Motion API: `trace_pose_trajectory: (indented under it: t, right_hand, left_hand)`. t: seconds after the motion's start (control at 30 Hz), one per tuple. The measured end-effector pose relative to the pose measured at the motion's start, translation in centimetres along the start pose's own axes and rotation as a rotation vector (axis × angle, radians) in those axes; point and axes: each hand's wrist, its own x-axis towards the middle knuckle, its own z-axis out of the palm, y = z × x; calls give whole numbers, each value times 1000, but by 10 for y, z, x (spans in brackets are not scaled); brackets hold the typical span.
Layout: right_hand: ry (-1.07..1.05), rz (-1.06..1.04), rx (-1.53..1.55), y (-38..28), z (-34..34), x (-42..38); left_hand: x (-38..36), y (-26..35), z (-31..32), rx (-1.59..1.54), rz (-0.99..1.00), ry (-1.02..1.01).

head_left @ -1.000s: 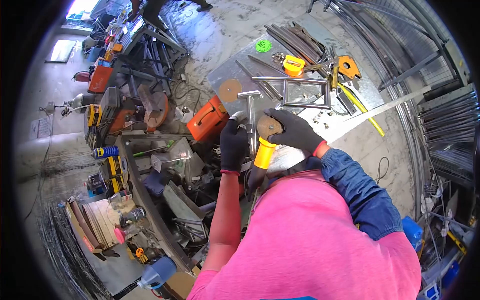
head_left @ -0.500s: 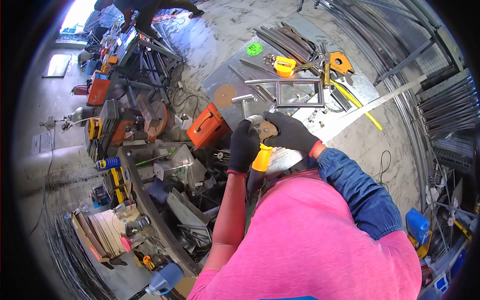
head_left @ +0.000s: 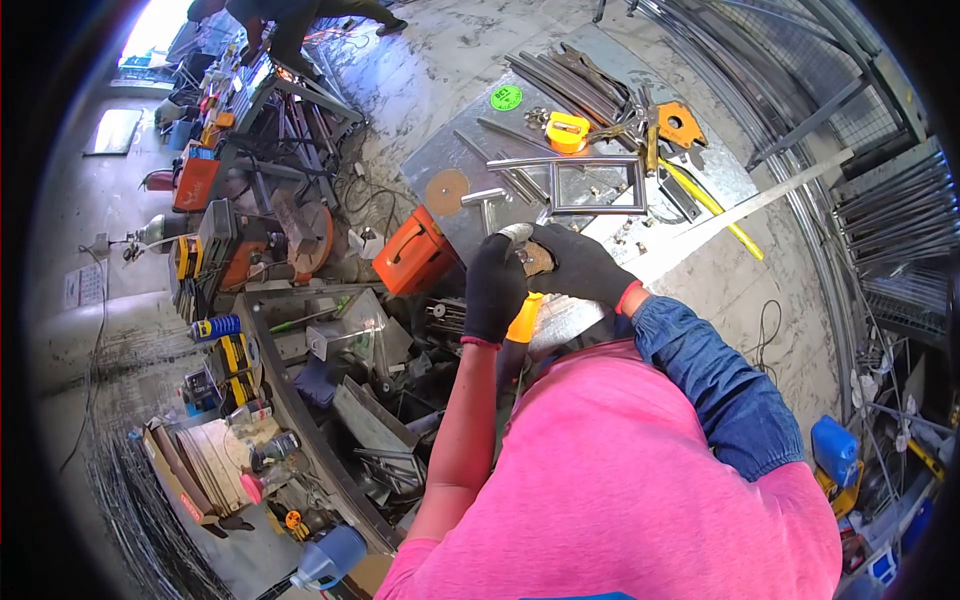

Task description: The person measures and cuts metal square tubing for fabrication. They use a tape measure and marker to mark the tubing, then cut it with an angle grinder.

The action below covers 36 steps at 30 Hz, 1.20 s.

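My left hand [head_left: 495, 290], in a black glove, is closed around the head of a yellow-and-dark power tool [head_left: 522, 318] held close to my body. A brown round disc [head_left: 538, 260] sits at the tool's head. My right hand [head_left: 585, 265], also gloved in black, has its fingers wrapped on the disc's right side. The fingertips of both hands nearly meet above the disc. Just beyond them on the metal sheet lie a rectangular metal frame [head_left: 600, 211] and a short T-shaped metal piece [head_left: 484, 197].
The metal sheet [head_left: 440, 150] also carries a yellow tape measure [head_left: 567, 132], an orange magnet square [head_left: 680, 125], steel tubes and a loose disc [head_left: 447, 190]. An orange case [head_left: 414, 252] stands left of my hands. A person [head_left: 290, 30] bends at the upper left.
My left hand has shifted slightly right and covers more of the yellow tool. The right hand has moved very little.
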Motion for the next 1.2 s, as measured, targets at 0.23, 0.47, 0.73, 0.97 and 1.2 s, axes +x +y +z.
trace_pose_trajectory:
  t: [0.23, 0.47, 0.73, 0.97, 1.2]
  right_hand:
    - [-3, -10, -19, 4, 2, 1]
    - [-20, -16, -15, -1, -2, 3]
    - [-14, 6, -11, -2, -2, 2]
    - [-41, -19, -14, -8, -7, 3]
    - [-32, -5, -16, -7, -6, 2]
  left_hand:
    - [2, 16, -1, -5, -87, 18]
    - [1, 14, 4, 145, 23, 38]
    - [-10, -4, -1, 287, 28, 123]
    - [-13, -5, -3, 519, 162, 76]
    - [-14, -15, -9, 655, 241, -64]
